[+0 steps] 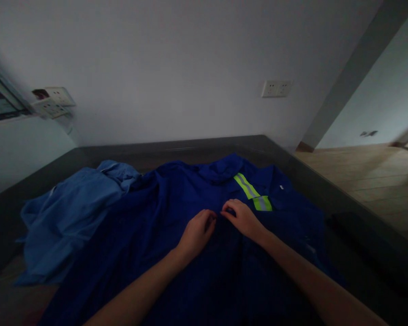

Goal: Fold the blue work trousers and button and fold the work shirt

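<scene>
A dark blue work jacket point(187, 194) lies spread over the dark surface, with yellow-green and silver reflective strips point(246, 185) on its right part. My left hand point(199, 228) is closed in a pinch on the jacket's cloth near its middle. Just to the right, my right hand point(241, 217) pinches the cloth too, below the strips. The two sets of fingertips are close together but apart. Whatever small part of the jacket sits between the fingers is too dark to make out.
A lighter blue crumpled garment point(71, 213) touches the jacket on the left. A dark folded item point(363, 244) lies at the right. The dark raised edge point(170, 146) runs along the white wall, which carries sockets point(276, 88). Wooden floor point(367, 170) shows beyond the right edge.
</scene>
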### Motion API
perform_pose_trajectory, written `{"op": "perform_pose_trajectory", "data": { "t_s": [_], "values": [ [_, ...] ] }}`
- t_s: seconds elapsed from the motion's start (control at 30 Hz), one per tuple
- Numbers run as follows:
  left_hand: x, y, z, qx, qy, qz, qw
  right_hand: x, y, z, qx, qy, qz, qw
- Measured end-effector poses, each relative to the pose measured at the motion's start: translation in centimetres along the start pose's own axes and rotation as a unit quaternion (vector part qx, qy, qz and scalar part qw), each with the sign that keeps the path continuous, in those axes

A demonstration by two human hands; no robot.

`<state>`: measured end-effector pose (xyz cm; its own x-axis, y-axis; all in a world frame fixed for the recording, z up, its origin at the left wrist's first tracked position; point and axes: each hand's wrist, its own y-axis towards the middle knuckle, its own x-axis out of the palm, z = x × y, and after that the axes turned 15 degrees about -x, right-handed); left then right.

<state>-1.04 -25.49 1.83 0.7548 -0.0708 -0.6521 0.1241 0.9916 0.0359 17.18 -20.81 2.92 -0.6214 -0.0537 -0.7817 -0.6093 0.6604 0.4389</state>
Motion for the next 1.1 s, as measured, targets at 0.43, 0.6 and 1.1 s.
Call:
{"op": "perform_pose_trajectory", "data": {
  "t_s": [0.43,0.6,1.1],
  "values": [
    [-0.5,0.2,0.2,-0.031,-0.127,-0.015,0.991,0.0,0.0,-1.7,0.01,0.168,0.047,0.985],
    [-0.8,0.4,0.3,-0.045,-0.151,-0.018,0.987,-0.8,0.0,-1.4,0.002,0.138,0.0,0.99],
    [-0.3,0.2,0.6,-0.04,-0.074,0.021,0.996,-0.1,-0.2,-1.8,0.017,0.113,0.059,0.992]
  ]
}}
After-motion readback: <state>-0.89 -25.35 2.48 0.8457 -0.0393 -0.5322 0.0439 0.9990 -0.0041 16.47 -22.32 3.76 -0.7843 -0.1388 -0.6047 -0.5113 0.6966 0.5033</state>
